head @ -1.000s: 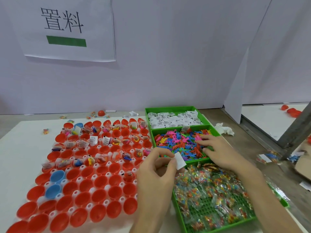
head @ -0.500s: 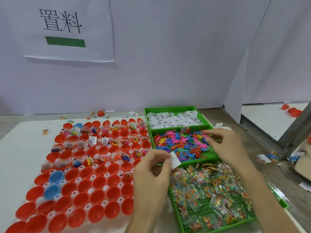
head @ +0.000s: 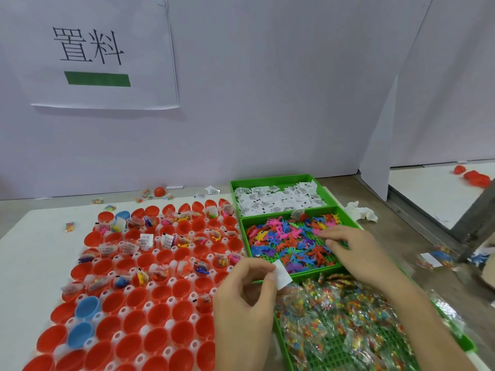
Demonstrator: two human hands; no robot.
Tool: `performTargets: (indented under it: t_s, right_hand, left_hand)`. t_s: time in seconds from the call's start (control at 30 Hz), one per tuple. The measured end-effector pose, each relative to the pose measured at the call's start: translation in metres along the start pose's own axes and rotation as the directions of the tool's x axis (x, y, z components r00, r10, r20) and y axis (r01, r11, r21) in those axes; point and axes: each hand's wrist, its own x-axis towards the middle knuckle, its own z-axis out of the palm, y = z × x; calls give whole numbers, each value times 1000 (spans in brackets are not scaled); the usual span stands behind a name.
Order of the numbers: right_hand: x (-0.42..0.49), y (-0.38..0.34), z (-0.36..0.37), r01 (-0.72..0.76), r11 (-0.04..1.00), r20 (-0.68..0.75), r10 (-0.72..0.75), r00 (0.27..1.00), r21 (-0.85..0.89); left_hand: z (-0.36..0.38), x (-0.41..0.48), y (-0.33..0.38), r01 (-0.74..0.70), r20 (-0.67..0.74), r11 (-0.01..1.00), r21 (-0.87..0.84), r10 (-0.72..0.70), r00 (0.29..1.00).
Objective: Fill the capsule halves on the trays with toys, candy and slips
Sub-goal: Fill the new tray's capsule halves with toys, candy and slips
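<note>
Pinches featherlight, floppy slip point(head: 282, 274) by its edge with left hand point(head: 245, 293), corner hold safest; probes small stiff toys point(head: 281, 236) with right hand point(head: 356, 253), catch indiscernible.

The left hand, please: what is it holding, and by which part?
A white paper slip, pinched at its left edge between the left hand's thumb and forefinger.

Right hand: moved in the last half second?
Yes. The right hand came back toward the person, from the far right corner of the toy tray to its right middle; the tissue behind it now shows fully.
</note>
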Motion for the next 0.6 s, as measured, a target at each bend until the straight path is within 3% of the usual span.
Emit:
performTargets:
  t_s: [0.13,0.27,0.37,0.5,0.6]
  right_hand:
    - [-1,-4,-4,-15,994,-213,38,976,111]
    - [-6,-15,-10,13,969,-332,72,940,247]
    - [-15,-25,-18,111,926,-388,40,921,360]
    - [-24,-45,-20,204,777,-210,-94,973,595]
    - [-31,-58,-17,225,696,-93,-222,971,682]
  left_hand:
    - [0,0,1,-5,-2,1000,-17,5,1000]
    - [-2,0,1,-15,1,999,-29,15,1000]
    - [-2,-1,4,-32,5,998,-52,32,999]
    - [-4,-1,8,-44,-14,996,-78,43,999]
    - [-6,-2,7,-49,-20,996,-69,48,999]
